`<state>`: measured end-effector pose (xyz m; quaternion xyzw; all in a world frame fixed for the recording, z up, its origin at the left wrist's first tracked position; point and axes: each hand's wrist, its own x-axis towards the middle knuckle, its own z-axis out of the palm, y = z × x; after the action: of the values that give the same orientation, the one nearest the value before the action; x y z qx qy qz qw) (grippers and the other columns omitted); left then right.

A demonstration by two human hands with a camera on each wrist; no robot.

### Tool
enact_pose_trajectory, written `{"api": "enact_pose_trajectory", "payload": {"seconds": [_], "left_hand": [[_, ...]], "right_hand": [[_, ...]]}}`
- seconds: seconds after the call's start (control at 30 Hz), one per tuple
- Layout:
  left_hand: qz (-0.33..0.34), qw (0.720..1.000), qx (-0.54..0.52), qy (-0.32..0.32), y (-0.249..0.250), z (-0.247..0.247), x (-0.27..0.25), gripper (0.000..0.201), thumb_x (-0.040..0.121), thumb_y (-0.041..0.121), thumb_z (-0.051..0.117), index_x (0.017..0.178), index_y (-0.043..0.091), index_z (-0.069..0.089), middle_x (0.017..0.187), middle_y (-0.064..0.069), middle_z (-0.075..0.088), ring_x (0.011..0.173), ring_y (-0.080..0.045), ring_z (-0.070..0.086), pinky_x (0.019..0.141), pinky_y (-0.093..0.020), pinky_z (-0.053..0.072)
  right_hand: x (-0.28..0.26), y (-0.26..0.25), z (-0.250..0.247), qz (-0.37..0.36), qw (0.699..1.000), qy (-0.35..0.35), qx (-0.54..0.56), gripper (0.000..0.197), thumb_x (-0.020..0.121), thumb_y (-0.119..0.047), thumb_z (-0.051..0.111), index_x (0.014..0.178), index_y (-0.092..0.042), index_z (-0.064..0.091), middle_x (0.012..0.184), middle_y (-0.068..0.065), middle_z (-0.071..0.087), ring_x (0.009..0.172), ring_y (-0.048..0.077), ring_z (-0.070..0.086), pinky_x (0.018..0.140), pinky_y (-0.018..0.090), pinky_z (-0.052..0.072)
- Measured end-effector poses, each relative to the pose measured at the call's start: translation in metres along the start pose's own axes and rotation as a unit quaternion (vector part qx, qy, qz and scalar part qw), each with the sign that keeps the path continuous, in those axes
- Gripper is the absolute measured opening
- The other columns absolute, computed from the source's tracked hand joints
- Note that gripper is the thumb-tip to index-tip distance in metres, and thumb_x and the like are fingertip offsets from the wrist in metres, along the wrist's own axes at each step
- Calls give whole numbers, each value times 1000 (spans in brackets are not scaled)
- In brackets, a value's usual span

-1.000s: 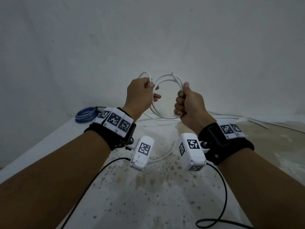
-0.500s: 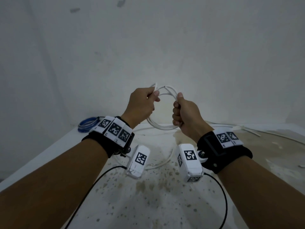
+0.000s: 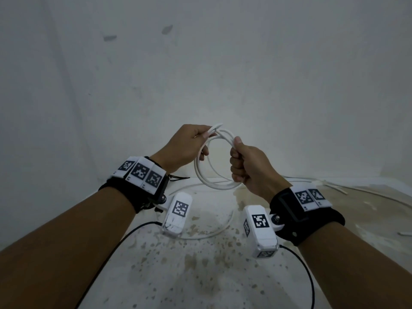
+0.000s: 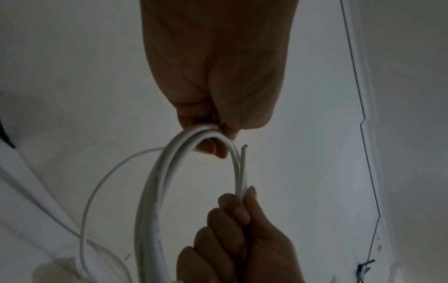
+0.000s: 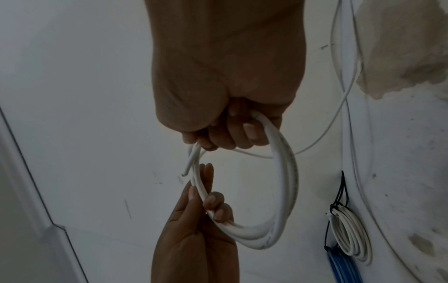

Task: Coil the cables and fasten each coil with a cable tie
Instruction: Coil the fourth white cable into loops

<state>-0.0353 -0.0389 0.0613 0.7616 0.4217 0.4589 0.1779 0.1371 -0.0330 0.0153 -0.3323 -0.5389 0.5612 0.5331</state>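
Nearest, both wrists carry tagged camera bands over the speckled table (image 3: 174, 275). Beyond them, at twelve o'clock and held up off the table, the white cable coil (image 3: 214, 184) hangs between the hands: the right hand (image 3: 249, 166) fists round its three o'clock side, the left hand (image 3: 185, 146) pinches the strands and free end at eleven. The cable looks light, springy and smooth, so the loops may fan; grip where strands bunch. Farther right, loose white cable (image 3: 356, 190) trails.

Coil between my hands, above the table

My left hand (image 3: 181, 146) holds the coil (image 3: 214, 175) on its left, my right hand (image 3: 249, 167) on its right; loose cable (image 3: 207, 234) lies on the table (image 3: 178, 275) beneath, cable ties (image 3: 332, 185) far right.
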Motion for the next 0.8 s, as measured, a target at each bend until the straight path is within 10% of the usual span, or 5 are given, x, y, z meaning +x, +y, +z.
{"api": "enact_pose_trajectory", "payload": {"seconds": [0.27, 0.8], "left_hand": [[6, 1000, -1, 28, 3, 6, -1, 34, 102, 14, 49, 134, 6, 54, 82, -2, 69, 52, -9, 53, 52, -25, 50], [-35, 999, 0, 1, -3, 21, -1, 27, 102, 24, 45, 102, 23, 72, 71, 1, 64, 46, -6, 39, 48, -19, 33]], "right_hand": [[-6, -1, 2, 1, 1000, 6, 7, 45, 103, -43, 41, 66, -17, 44, 53, -5, 29, 45, 12, 22, 42, 24, 25], [-6, 12, -4, 25, 999, 25, 38, 41, 101, -36, 47, 68, -13, 52, 50, -5, 29, 41, 10, 23, 43, 25, 26]]}}
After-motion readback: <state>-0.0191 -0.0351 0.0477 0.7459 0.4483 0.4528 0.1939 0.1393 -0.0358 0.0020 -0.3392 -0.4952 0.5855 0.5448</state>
